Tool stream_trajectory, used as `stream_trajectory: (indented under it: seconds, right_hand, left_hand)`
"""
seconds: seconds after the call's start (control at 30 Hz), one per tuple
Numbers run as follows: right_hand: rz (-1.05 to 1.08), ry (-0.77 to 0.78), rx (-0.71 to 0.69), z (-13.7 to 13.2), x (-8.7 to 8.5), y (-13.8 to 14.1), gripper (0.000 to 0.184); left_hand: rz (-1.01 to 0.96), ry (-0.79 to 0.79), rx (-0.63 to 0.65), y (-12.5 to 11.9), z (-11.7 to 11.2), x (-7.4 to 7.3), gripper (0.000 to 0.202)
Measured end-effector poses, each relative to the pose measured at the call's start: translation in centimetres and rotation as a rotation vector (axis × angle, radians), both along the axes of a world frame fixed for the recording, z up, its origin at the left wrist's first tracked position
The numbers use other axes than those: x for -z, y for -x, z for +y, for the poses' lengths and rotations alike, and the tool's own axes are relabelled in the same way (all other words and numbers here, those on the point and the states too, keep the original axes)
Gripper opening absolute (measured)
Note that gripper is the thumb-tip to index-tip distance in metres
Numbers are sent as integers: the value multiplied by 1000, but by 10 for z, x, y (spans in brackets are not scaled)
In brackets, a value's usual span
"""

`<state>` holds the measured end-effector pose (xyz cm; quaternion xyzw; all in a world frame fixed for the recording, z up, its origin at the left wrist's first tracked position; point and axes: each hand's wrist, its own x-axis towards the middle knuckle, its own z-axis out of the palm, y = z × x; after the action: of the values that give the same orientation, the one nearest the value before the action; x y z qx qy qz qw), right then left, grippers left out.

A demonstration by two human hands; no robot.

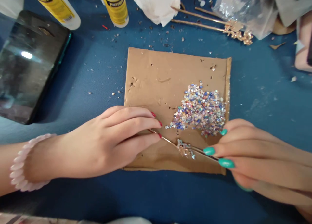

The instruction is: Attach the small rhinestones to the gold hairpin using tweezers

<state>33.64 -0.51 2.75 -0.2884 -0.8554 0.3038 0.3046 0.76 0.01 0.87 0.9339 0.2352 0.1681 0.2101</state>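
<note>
My left hand [114, 139], with red nails and a pale bead bracelet, is closed on the thin shaft of a gold hair stick [168, 141]. The hair stick's flower ornament [183, 148] points right, low over a brown cardboard sheet [151, 84], and pale stones show on it. From the right, my right hand [253, 152], with turquoise nails, grips dark metal tweezers [204, 153]. Their tips are at the ornament; whether they pinch a stone I cannot make out. Just above lies a pile of small multicoloured stones [202, 110] on the cardboard.
A dark phone [31, 68] lies at the left. Two glue bottles [115, 8] with yellow labels, crumpled white tissue [158, 5], more gold hair sticks [200, 25] and a clear plastic bag [246, 9] line the back. Loose crumbs dot the blue table [97, 71].
</note>
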Motion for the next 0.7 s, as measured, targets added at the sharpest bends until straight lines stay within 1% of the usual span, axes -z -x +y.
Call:
stream_trajectory:
  seconds: [0.03, 0.07, 0.13, 0.2, 0.23, 0.27, 0.3, 0.37, 0.43, 0.53, 0.7]
  right_hand:
    - [26, -5, -36, 0, 3, -3, 14]
    - [14, 2, -19, 1, 6, -6, 15]
    - [47, -47, 117, 4, 14, -9, 24]
    - [146, -133, 213, 9, 20, -9, 31]
    - [173, -152, 269, 11, 23, -8, 33]
    - [219, -195, 282, 13, 25, -5, 33]
    - [249, -201, 309, 14, 27, -2, 31]
    - [301, -187, 368, 16, 28, 4, 25]
    - [304, -164, 427, 15, 28, 9, 23]
    - [278, -143, 485, 14, 27, 13, 23]
    - [243, -89, 549, 14, 28, 15, 24]
  left_hand:
    - [1, -4, -1, 0, 0, 0, 29]
    - [2, -10, 1, -1, 1, -1, 28]
    - [10, -31, 13, -2, 2, -1, 28]
    - [13, -54, 23, -2, 4, -1, 28]
    - [12, -61, 24, -2, 4, -1, 28]
    - [8, -64, 24, -2, 4, -1, 29]
    - [3, -67, 25, -1, 5, 0, 30]
    - [-3, -78, 32, -1, 5, 1, 30]
    - [-4, -107, 67, -1, 7, 2, 30]
    - [-15, -156, 123, -1, 8, 4, 30]
    - [-16, -236, 160, -2, 9, 5, 30]
